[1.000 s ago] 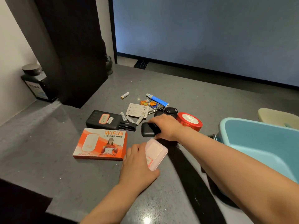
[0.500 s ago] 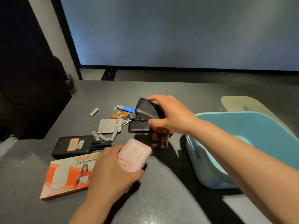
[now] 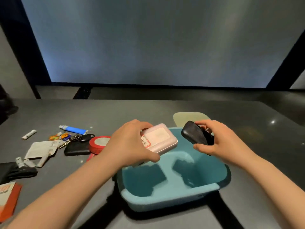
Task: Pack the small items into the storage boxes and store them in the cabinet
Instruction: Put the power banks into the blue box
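Note:
A light blue storage box (image 3: 168, 198) stands on the dark table in front of me, with nothing inside it. My left hand (image 3: 130, 142) holds a pink rectangular case (image 3: 158, 140) above the box's far left part. My right hand (image 3: 217, 142) grips a black oval case (image 3: 194, 133) above the box's far right part. On the table to the left lie a red tape roll (image 3: 97, 143), a black pouch (image 3: 76, 148), keys with a black fob (image 3: 82, 138), a blue tube (image 3: 72, 129), paper cards (image 3: 42, 148) and several batteries (image 3: 29, 134).
A pale green lid or second box (image 3: 186, 117) sits just behind the blue box. An orange WiFi carton (image 3: 8, 199) and a black device (image 3: 11, 171) lie at the left edge. A large lit screen fills the wall behind the table.
Both hands have swung right from the pile to above the blue box, carrying the pink case and the black oval case. The view has turned right with them.

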{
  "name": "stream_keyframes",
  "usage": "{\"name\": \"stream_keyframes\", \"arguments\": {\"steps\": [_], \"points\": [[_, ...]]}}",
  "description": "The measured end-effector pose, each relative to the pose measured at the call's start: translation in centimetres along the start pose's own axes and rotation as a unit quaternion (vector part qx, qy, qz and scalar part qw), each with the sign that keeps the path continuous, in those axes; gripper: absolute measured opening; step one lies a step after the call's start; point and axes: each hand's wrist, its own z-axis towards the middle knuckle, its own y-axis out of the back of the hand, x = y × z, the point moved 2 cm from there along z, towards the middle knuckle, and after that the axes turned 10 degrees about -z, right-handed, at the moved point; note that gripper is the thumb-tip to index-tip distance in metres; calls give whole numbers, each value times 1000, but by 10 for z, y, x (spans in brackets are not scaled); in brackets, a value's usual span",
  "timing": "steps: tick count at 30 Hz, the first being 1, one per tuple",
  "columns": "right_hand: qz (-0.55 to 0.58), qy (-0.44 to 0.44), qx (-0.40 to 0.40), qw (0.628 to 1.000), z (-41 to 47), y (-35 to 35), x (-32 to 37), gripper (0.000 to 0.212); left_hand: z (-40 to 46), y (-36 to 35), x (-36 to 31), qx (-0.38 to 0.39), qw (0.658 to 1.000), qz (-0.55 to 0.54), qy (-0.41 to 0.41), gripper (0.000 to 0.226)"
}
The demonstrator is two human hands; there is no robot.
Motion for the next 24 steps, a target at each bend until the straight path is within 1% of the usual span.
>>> {"name": "stream_keyframes", "arguments": {"steps": [3,6,10,13,15,17,19,22,24], "points": [[-10,2,19,1000,6,-4,-25,66,27,-32,-7,37,998,55,20,61],[-22,-20,24,999,10,-14,-30,67,43,-61,-1,77,990,98,59,50],[-46,-39,80,995,10,-38,-23,76,50,-94,15,146,974,145,93,56],[-100,-43,121,987,14,-54,-17,69,57,-111,20,189,965,157,95,57],[-133,-48,159,977,18,-64,-13,59,60,-117,25,202,960,165,98,57],[-164,-52,204,964,25,-75,-10,49,62,-121,31,214,955,176,103,58],[-191,-61,251,947,32,-86,-8,43,63,-125,35,225,952,176,108,60],[-207,-82,306,926,43,-104,-7,37,64,-129,38,234,950,182,102,62],[-205,-97,331,916,47,-115,-6,37,64,-132,43,244,946,185,103,67]]}}
